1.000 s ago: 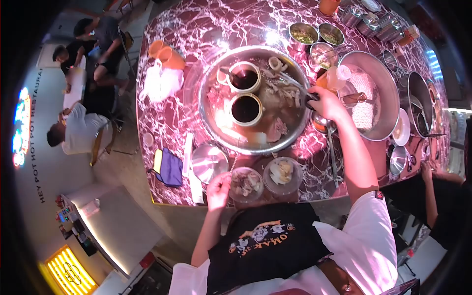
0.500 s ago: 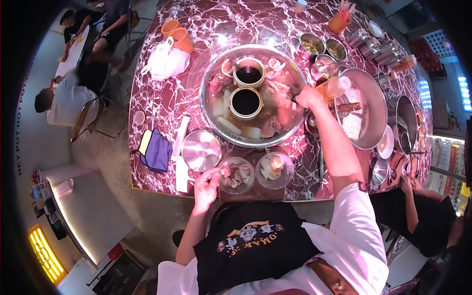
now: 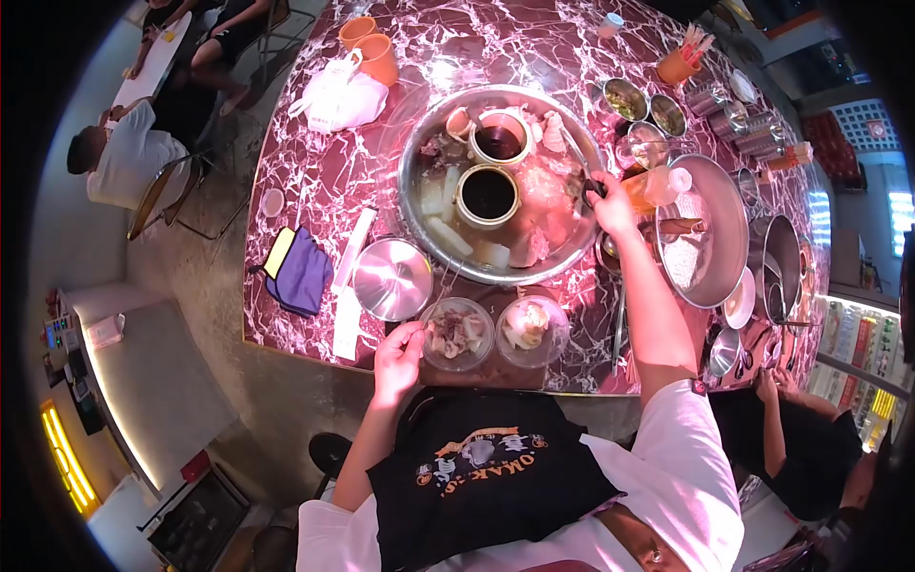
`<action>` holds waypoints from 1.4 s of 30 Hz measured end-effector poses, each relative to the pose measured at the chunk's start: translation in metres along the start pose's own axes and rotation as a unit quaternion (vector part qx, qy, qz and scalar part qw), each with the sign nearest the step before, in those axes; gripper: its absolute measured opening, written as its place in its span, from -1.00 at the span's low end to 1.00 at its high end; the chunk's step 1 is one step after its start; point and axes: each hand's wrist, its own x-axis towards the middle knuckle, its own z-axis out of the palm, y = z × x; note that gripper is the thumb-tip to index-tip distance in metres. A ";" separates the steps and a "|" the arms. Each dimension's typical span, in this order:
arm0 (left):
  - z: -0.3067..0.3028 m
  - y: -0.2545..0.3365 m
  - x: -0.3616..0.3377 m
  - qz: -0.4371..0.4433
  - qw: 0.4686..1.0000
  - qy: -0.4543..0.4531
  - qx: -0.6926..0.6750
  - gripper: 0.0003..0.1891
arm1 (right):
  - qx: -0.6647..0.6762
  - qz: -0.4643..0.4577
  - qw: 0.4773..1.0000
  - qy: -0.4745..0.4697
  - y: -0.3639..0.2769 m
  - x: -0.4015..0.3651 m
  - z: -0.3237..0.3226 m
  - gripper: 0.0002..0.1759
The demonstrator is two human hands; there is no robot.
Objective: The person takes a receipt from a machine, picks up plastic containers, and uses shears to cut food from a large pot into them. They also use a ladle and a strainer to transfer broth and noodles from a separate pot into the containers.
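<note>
Right hand (image 3: pixel 610 205), closed around a metal utensil (image 3: pixel 577 157), works at the big steel pan (image 3: pixel 419 143) at upper centre; left hand (image 3: pixel 398 351) pinches the clear meat bowl (image 3: pixel 457 334) below it, best kept steady and close.

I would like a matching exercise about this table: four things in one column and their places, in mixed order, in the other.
Things:
1. left hand
2. right hand
3. purple cloth
4. orange cups

Places:
A. beside the white bag, at the far side
B. at the rim of the clear bowl of meat
C. at the right rim of the big steel basin, gripping a utensil
D. left of the round steel lid

Pairs: 1-B, 2-C, 3-D, 4-A
</note>
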 end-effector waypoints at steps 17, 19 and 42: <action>0.004 0.025 0.001 0.072 0.993 -0.029 0.085 -0.77 | 0.043 0.148 0.987 -0.053 0.000 -0.142 -0.054 -0.58; 0.002 0.022 0.000 0.075 0.994 -0.026 0.074 -0.78 | -0.190 0.169 0.964 -0.082 -0.063 -0.154 -0.076 -0.48; 0.002 0.014 -0.006 0.019 0.999 -0.017 0.033 -0.81 | 0.071 0.030 0.996 -0.043 0.007 -0.028 -0.023 -0.59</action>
